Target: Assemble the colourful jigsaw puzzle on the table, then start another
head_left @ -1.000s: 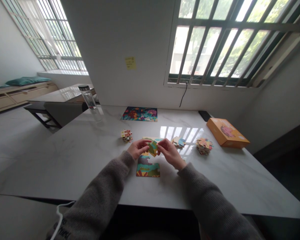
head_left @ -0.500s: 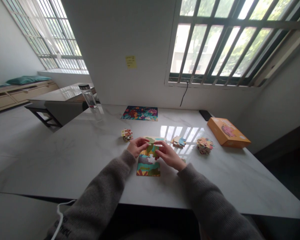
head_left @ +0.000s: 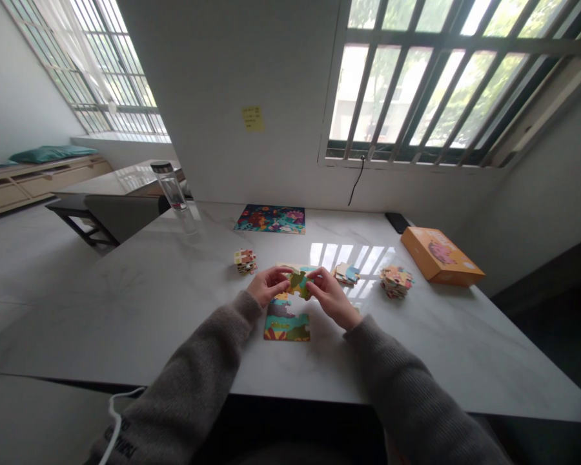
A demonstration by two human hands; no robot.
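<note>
Between my two hands a green and yellow puzzle piece point(head_left: 299, 283) is held over the far part of a partly joined jigsaw puzzle point(head_left: 286, 327). My left hand point(head_left: 270, 285) pinches the piece's left side with thumb and forefinger. On the opposite side, the fingertips of my right hand point(head_left: 333, 297) close on its edge. The joined puzzle shows teal, purple and green shapes, and my fingers cover some of its far part. A small pile of pieces point(head_left: 347, 274) lies just beyond my right hand, and a short stack of pieces point(head_left: 244, 260) stands beyond my left.
A taller stack of puzzle pieces point(head_left: 396, 281) stands to the right, beside an orange box point(head_left: 440, 256). At the back lie a dark, colourful picture sheet point(head_left: 271, 219) and a black phone-like object point(head_left: 396, 223). A glass bottle point(head_left: 171, 187) stands at the far left edge.
The piece between my hands has been turned and now shows its face more plainly. My right hand has shifted slightly, its fingers now pinching the piece's right edge.
</note>
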